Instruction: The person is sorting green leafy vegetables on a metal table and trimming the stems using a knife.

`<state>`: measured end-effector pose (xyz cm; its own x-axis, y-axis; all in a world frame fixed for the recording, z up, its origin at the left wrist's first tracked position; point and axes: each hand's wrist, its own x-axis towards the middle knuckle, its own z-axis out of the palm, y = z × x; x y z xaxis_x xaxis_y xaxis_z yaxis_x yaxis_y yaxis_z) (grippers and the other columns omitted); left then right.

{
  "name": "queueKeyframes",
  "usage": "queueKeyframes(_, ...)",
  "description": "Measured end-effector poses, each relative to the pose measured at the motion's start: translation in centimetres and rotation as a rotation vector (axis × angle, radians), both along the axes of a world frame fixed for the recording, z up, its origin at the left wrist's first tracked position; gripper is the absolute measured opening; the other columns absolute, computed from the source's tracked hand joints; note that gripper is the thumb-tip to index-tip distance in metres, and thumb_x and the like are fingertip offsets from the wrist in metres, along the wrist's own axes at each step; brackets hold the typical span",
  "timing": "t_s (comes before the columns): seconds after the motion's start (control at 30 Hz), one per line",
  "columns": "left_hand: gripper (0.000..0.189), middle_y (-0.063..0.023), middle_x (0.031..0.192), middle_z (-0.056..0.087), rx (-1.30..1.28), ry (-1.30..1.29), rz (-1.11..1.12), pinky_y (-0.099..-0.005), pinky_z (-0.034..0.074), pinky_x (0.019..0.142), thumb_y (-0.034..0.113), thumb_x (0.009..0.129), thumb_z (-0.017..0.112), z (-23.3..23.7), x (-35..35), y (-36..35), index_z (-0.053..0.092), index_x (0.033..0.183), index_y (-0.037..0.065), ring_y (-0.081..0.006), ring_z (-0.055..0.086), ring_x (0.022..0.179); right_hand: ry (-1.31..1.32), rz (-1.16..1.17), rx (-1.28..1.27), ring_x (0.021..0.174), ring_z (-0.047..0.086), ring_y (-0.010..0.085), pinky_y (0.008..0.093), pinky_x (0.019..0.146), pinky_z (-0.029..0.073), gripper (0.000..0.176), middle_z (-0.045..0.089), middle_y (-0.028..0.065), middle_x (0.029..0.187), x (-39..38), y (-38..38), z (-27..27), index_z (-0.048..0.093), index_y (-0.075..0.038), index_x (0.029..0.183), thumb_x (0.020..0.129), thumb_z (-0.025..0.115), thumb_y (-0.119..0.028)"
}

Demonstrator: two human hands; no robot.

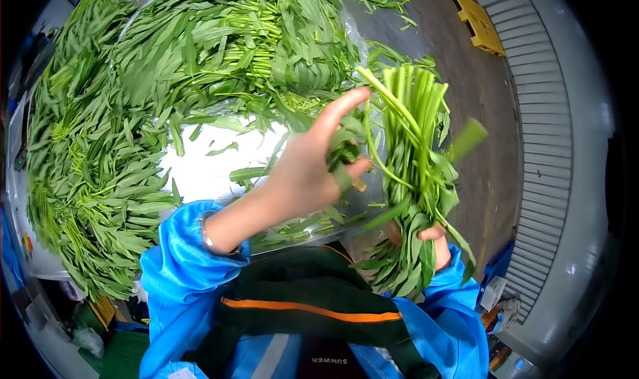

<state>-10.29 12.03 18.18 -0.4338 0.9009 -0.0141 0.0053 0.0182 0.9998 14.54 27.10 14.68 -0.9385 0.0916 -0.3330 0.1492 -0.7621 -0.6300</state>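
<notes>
My right hand [432,234] is wrapped round the leafy lower part of a bunch of green stems [413,126], held with the cut ends up. To the left of that bunch, my left hand [319,159] has its thumb stretched upward and its other fingers curled round a few green leaves [345,142]. A loose stem [393,99] leans across the bunch near the left thumb. Part of my right hand is hidden behind leaves. Beyond my hands lie large heaps of leafy greens [200,52] on a shiny table [206,159].
More greens [100,179] cover the table's left side. Beyond the right side of the table stand a yellow pallet [476,22] and a slatted metal grating [542,139]. A green crate [123,352] is at the lower left, with assorted items at the lower right.
</notes>
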Motion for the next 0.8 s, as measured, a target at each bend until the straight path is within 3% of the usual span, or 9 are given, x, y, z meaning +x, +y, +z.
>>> queueKeyframes(0.1,0.019,-0.0075,0.085,0.062,0.201,0.320,0.261,-0.0280,0.049,0.069,0.000,0.077,0.065,-1.6,-1.5,-0.4,0.064,0.094,0.008,-0.0168,0.060,0.078,-0.149,-0.144,-0.016,0.050,0.044,0.0188,0.0302,0.043,0.039,0.065,0.052,0.0150,0.081,-0.9,-1.1,1.8,0.043,0.007,0.114,0.060,0.067,-0.022)
queueKeyframes(0.13,0.021,-0.0076,0.083,0.061,0.250,0.462,0.338,-0.0268,0.049,0.067,0.001,0.077,0.066,-2.7,-3.0,-0.5,0.062,0.096,0.007,-0.0171,0.059,0.076,-0.250,-0.229,-0.018,0.051,0.044,0.0187,0.0304,0.043,0.039,0.066,0.052,0.0150,0.083,-0.8,-1.7,3.0,0.043,0.006,0.115,0.059,0.067,-0.022)
queueKeyframes(0.2,0.021,-0.0095,0.089,0.060,0.207,0.005,0.467,-0.0268,0.048,0.064,0.006,0.077,0.067,-1.3,-5.0,-0.7,0.060,0.097,0.006,-0.0181,0.057,0.073,-0.277,-0.213,0.037,0.056,0.051,0.0216,0.0318,0.046,0.043,0.066,0.055,0.0162,0.086,-0.1,-1.6,3.1,0.046,0.005,0.115,0.057,0.068,-0.019)
queueKeyframes(0.3,0.028,-0.0129,0.100,0.058,0.218,0.733,0.397,-0.0295,0.048,0.069,0.017,0.077,0.070,0.2,-4.4,0.2,0.057,0.100,0.005,-0.0203,0.058,0.081,-0.220,-0.107,0.118,0.065,0.055,0.0247,0.0331,0.052,0.045,0.067,0.057,0.0182,0.092,1.2,-0.3,1.3,0.046,0.004,0.117,0.057,0.068,-0.018)
queueKeyframes(0.33,0.051,-0.0181,0.112,0.054,0.063,0.275,0.195,-0.0353,0.047,0.082,0.031,0.075,0.073,2.0,-2.4,0.4,0.051,0.111,0.003,-0.0284,0.057,0.096,-0.213,-0.098,0.081,0.068,0.055,0.0256,0.0341,0.055,0.045,0.067,0.057,0.0186,0.094,1.0,-0.3,1.4,0.046,0.004,0.118,0.058,0.067,-0.016)
queueKeyframes(0.4,0.090,-0.0213,0.116,0.054,0.001,0.023,-0.060,-0.0388,0.042,0.091,0.043,0.067,0.077,1.2,-0.3,1.3,0.032,0.128,-0.005,-0.0342,0.055,0.104,-0.225,-0.102,-0.036,0.076,0.055,0.0273,0.0362,0.062,0.046,0.067,0.056,0.0194,0.099,0.3,-0.7,1.4,0.046,0.004,0.120,0.058,0.066,-0.014)
queueKeyframes(0.6,0.044,-0.0055,0.092,0.062,0.122,-0.446,-0.081,-0.0271,0.047,0.073,0.018,0.074,0.075,-0.4,1.2,0.5,0.053,0.106,0.000,-0.0118,0.058,0.082,-0.536,-0.300,-0.307,0.099,0.057,0.0324,0.0424,0.084,0.049,0.068,0.055,0.0217,0.113,0.1,-2.8,5.4,0.045,0.002,0.124,0.060,0.064,-0.008)
queueKeyframes(0.7,0.042,-0.0032,0.094,0.060,0.024,-0.620,-0.023,-0.0267,0.047,0.074,0.013,0.073,0.075,-0.9,1.1,0.4,0.053,0.107,0.003,-0.0113,0.056,0.084,-0.250,-0.176,-0.231,0.069,0.045,0.0213,0.0317,0.059,0.038,0.051,0.054,0.0090,0.082,-0.9,-3.4,2.9,0.053,-0.002,0.107,0.062,0.057,-0.025)
queueKeyframes(0.8,0.037,-0.0016,0.093,0.059,-0.020,-0.604,-0.046,-0.0267,0.047,0.074,0.008,0.072,0.075,-0.6,0.4,0.1,0.054,0.103,0.005,-0.0107,0.056,0.087,-0.054,-0.088,-0.371,0.068,0.044,0.0204,0.0294,0.054,0.037,0.059,0.053,0.0107,0.084,0.4,-1.9,-0.4,0.050,-0.003,0.113,0.061,0.060,-0.027)
